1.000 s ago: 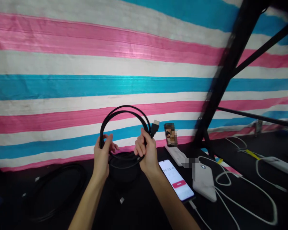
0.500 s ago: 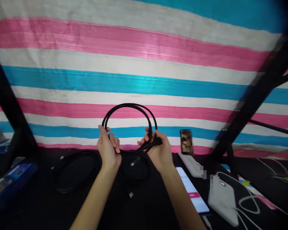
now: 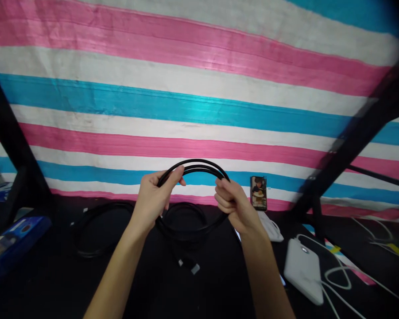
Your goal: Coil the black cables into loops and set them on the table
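Observation:
A looped black cable [image 3: 199, 161] is stretched between my two hands, raised over the black table [image 3: 199, 297]. My left hand [image 3: 154, 195] pinches the left side of the loops between thumb and fingers. On the right side, my right hand [image 3: 236, 204] has its fingers curled round the strands. Below the held loops, another black cable coil [image 3: 187, 205] lies on the table. Two plugs with pale tips show there, a larger plug [image 3: 195, 269] and a smaller plug [image 3: 180, 263]; which cable each belongs to is unclear. A third black coil [image 3: 88, 254] lies left of my left forearm.
A small phone [image 3: 259, 193] stands upright at the back right, by a white object [image 3: 270, 228]. A white power bank [image 3: 304, 271] with a white cord [image 3: 338, 287] lies further right. Another phone is mostly hidden by my right forearm. A blue box [image 3: 25, 235] and black frame posts [image 3: 352, 133] flank the table.
My left hand has shifted its hold higher on the loops and now pinches them. My right fingers have closed round the cable. The loops look lower and wider, and the view has tilted.

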Motion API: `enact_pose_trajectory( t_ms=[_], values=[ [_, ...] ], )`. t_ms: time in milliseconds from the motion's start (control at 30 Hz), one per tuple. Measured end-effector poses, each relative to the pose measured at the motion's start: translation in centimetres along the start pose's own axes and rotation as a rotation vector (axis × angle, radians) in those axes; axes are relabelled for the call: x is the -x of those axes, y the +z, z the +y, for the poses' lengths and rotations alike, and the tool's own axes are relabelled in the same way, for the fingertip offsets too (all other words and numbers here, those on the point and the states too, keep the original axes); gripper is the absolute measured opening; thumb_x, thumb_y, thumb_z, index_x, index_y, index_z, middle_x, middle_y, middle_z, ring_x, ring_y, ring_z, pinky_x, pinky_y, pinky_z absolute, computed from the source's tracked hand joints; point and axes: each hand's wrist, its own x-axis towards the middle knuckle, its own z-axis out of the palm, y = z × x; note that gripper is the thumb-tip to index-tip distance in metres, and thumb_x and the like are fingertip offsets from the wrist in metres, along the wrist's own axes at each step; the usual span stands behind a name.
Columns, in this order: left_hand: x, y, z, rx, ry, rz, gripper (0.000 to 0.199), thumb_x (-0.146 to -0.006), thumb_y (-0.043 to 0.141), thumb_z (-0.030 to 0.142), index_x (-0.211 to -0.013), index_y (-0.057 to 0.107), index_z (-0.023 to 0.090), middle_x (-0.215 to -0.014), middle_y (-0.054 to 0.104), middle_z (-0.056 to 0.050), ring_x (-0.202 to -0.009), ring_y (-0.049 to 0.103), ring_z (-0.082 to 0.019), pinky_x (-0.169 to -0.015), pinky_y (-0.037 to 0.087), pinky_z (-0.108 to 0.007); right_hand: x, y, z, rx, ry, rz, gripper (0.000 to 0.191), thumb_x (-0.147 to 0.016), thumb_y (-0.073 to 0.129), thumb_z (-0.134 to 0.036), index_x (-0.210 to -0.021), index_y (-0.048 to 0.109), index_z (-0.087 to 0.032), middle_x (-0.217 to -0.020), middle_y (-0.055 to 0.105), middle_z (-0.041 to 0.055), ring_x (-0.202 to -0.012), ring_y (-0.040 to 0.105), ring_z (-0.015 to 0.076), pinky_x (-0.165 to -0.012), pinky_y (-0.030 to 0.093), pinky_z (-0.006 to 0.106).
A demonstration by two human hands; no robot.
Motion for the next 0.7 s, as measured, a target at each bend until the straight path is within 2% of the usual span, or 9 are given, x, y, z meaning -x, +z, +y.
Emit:
enact_pose_trajectory(
  t_ms=[100,167,233,300,400,500,567,633,700],
  values=[
    [-0.3,0.3,-0.6,0.019,0.076,-0.072,0.039,-0.075,0.058,0.054,-0.061,0.058,0.018,-0.032,0.035,0.004,-0.030,0.034,-0.008,-0.035,0.026,-0.020,0.3,-0.7,-0.8,-0.073,-0.003,-0.042,0.043,-0.067,0.067,-0.054,-0.060,0.042,-0.019,-0.045,0.011,-0.0122,-0.038,0.003,0.0030,-0.032,0.001,0.019],
    [-0.8,0.3,-1.1,-0.073,0.095,-0.071,0.035,-0.072,0.062,0.053,-0.066,0.058,0.018,-0.042,0.046,0.002,-0.043,0.048,-0.013,-0.045,0.037,-0.023,0.5,-1.0,-1.3,-0.100,-0.085,-0.003,0.044,-0.068,0.066,-0.055,-0.059,0.041,-0.020,-0.043,0.010,-0.0124,-0.036,0.003,0.0038,-0.032,0.002,0.020],
    [-1.3,0.2,-1.8,-0.246,0.104,0.077,0.035,-0.069,0.065,0.052,-0.076,0.059,0.018,-0.059,0.056,-0.002,-0.062,0.057,-0.018,-0.061,0.044,-0.028,0.6,-1.1,-1.6,-0.141,-0.182,0.044,0.045,-0.069,0.066,-0.054,-0.055,0.038,-0.020,-0.042,0.009,-0.0122,-0.035,0.003,0.0045,-0.031,0.003,0.021],
    [-1.9,0.3,-2.6,-0.398,0.125,0.289,0.044,-0.065,0.068,0.052,-0.091,0.057,0.018,-0.086,0.061,-0.007,-0.088,0.057,-0.024,-0.081,0.042,-0.035,0.7,-1.0,-1.7,-0.160,-0.295,0.099,0.046,-0.068,0.068,-0.050,-0.052,0.037,-0.020,-0.040,0.010,-0.0119,-0.034,0.004,0.0044,-0.031,0.004,0.022],
    [-2.2,1.0,-3.8,-0.293,-0.006,0.395,0.077,-0.059,0.072,0.054,-0.119,0.041,0.018,-0.124,0.043,-0.015,-0.117,0.042,-0.028,-0.095,0.035,-0.039,0.9,-0.6,-1.4,-0.123,-0.443,0.162,0.047,-0.066,0.072,-0.045,-0.047,0.039,-0.018,-0.038,0.016,-0.0109,-0.033,0.007,0.0033,-0.032,0.004,0.021],
    [-1.7,2.5,-4.2,0.106,-0.307,0.296,0.089,-0.062,0.070,0.057,-0.130,0.025,0.021,-0.132,0.036,-0.017,-0.117,0.043,-0.027,-0.089,0.040,-0.037,1.0,-0.2,-1.2,-0.147,-0.508,0.162,0.049,-0.068,0.071,-0.044,-0.046,0.037,-0.018,-0.038,0.016,-0.0106,-0.032,0.007,0.0033,-0.032,0.005,0.021],
    [-1.1,3.6,-4.1,0.359,-0.433,0.142,0.077,-0.066,0.067,0.056,-0.126,0.032,0.022,-0.122,0.048,-0.015,-0.105,0.054,-0.027,-0.081,0.045,-0.035,1.1,0.2,-1.1,-0.191,-0.500,0.132,0.049,-0.070,0.069,-0.044,-0.046,0.035,-0.018,-0.038,0.013,-0.0109,-0.033,0.005,0.0039,-0.031,0.005,0.021],
    [-0.5,4.5,-3.9,0.554,-0.475,-0.034,0.058,-0.071,0.063,0.051,-0.116,0.045,0.020,-0.101,0.060,-0.011,-0.087,0.062,-0.025,-0.071,0.046,-0.031,1.1,0.6,-0.9,-0.216,-0.468,0.104,0.050,-0.072,0.068,-0.044,-0.047,0.033,-0.019,-0.038,0.011,-0.0111,-0.033,0.005,0.0042,-0.030,0.006,0.021],
    [0.0,5.1,-3.8,0.669,-0.439,-0.077,0.041,-0.073,0.062,0.045,-0.103,0.054,0.018,-0.073,0.061,-0.004,-0.068,0.063,-0.020,-0.063,0.045,-0.026,0.8,1.0,-0.4,-0.222,-0.439,0.102,0.050,-0.072,0.067,-0.044,-0.048,0.031,-0.019,-0.038,0.010,-0.0115,-0.033,0.005,0.0039,-0.029,0.007,0.019]
  ],
)
